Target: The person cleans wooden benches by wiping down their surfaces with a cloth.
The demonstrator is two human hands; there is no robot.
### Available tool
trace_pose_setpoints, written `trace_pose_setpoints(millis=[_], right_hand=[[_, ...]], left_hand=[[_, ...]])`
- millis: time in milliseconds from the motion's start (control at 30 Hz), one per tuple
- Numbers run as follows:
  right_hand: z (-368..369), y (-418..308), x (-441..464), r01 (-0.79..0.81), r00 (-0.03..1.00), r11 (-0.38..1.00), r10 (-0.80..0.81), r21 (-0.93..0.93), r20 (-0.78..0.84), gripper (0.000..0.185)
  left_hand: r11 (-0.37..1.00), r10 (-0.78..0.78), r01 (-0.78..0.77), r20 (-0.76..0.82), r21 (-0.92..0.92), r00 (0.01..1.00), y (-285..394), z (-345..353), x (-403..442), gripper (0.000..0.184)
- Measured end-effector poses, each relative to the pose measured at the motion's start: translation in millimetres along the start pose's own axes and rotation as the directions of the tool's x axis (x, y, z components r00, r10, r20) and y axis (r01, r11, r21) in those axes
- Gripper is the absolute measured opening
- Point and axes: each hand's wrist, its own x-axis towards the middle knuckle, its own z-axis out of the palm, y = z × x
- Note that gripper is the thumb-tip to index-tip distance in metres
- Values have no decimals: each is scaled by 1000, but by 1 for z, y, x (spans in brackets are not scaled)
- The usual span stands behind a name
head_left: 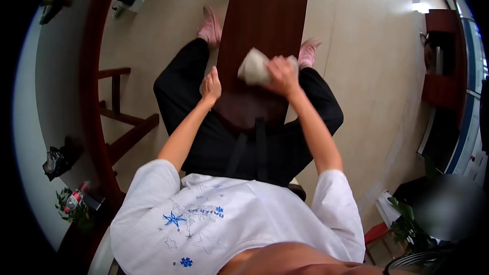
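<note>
A long dark red-brown wooden surface (265,15) runs away between my legs. My right hand (282,75) is closed on a pale cloth (254,69), which lies bunched on or just over this surface, slightly blurred. At the surface's left edge my left hand (211,86) is held with its fingers stretched out and nothing seen in it. The two hands are apart, with the cloth nearer the right one.
A wooden frame with legs (127,117) stands at the left. Plants (76,206) are at the lower left and lower right. A reddish wooden cabinet (440,89) stands at the far right. Pale floor (356,46) lies around the surface.
</note>
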Motion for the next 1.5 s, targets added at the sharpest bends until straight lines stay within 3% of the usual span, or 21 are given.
trace_pose_setpoints(millis=[33, 133, 300, 367, 433, 633, 767, 833, 967, 1133, 1300, 1333, 1433, 1467, 1500], right_hand=[[1, 19, 21, -62, 997, 998, 61, -21, -54, 61], [14, 83, 77, -254, 949, 950, 210, -179, -235, 55], [30, 161, 148, -487, 842, 839, 377, -242, -386, 54], [32, 174, 160, -490, 834, 838, 371, -240, -408, 57], [1, 149, 181, -583, 804, 785, 521, -207, -287, 54], [14, 164, 172, -557, 800, 813, 470, -170, -373, 56], [27, 148, 154, -543, 794, 794, 379, -274, -476, 58], [30, 116, 127, -592, 794, 745, 473, -307, -382, 59], [20, 38, 42, -482, 869, 825, 407, -296, -282, 63], [12, -57, -44, -577, 817, 781, 544, -241, -193, 65], [6, -124, -86, -554, 832, 811, 543, -189, -114, 64], [4, -134, -90, -552, 834, 813, 544, -186, -94, 65], [1, -141, -83, -549, 831, 805, 554, -225, -46, 68], [1, -141, -78, -548, 827, 799, 561, -248, -20, 67], [3, -141, -74, -550, 819, 791, 573, -269, 12, 66]], left_hand=[[1000, 7, -6, 30, -19, 1000, 1, -2, 2, 74], [997, 68, -70, -73, -25, 995, 1, 3, 1, 73], [998, 16, -15, 2, -67, 1000, 11, -1, 0, 71], [997, 18, -16, 28, -74, 999, 11, -3, 1, 71], [998, 22, -20, 26, -63, 999, 11, -2, 1, 71], [994, 91, -89, 39, -62, 995, 10, 0, 2, 73], [995, 13, -18, 53, 102, 998, -1, 0, 6, 77], [994, 38, -40, 15, 104, 999, 7, -3, 3, 78], [985, -50, 50, -4, 166, 999, 20, -7, -5, 79], [967, -133, 141, -51, 214, 990, 15, -7, -7, 85], [905, -342, 373, -170, 207, 924, 5, 8, -27, 107], [914, -362, 382, -147, 139, 920, -3, 9, -37, 112], [916, -347, 370, -154, 156, 925, -23, 13, -58, 111], [917, -352, 389, -276, 91, 894, -61, 41, -23, 104], [911, -397, 413, -266, 8, 879, -44, 33, -34, 103]])
